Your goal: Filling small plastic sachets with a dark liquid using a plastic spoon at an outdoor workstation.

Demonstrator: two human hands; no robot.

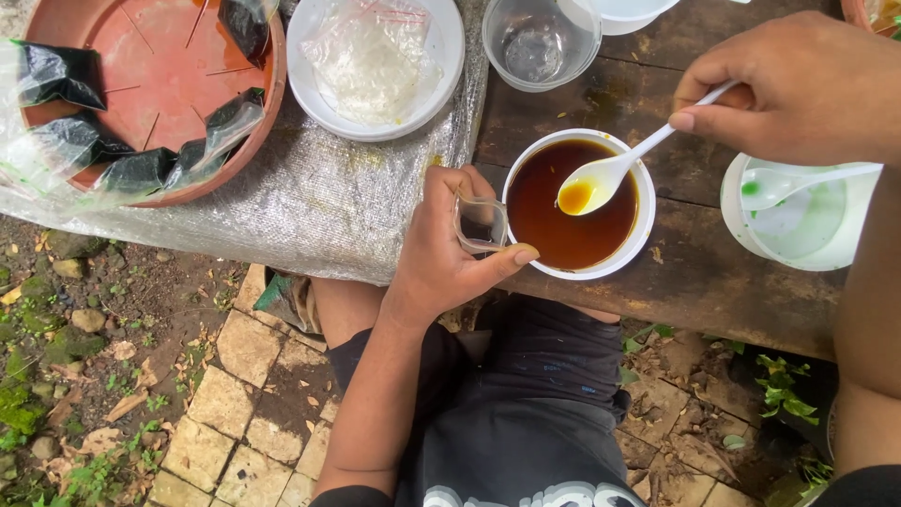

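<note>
My left hand [441, 246] grips a small clear plastic cup [480, 223], tilted on its side right against the rim of a white bowl [645, 239] of dark brown liquid. My right hand [798, 86] pinches the handle of a white plastic spoon [605, 176]. The spoon's scoop hovers over the brown liquid and carries a little amber liquid. Both hands work above the dark wooden tabletop [685, 272].
A white cup with a green-stained spoon [798, 211] stands at the right. At the back are an empty clear cup [540, 42], a white plate holding a clear bag [375, 61], and a terracotta tray with dark filled bags [141, 94] on a silver sheet.
</note>
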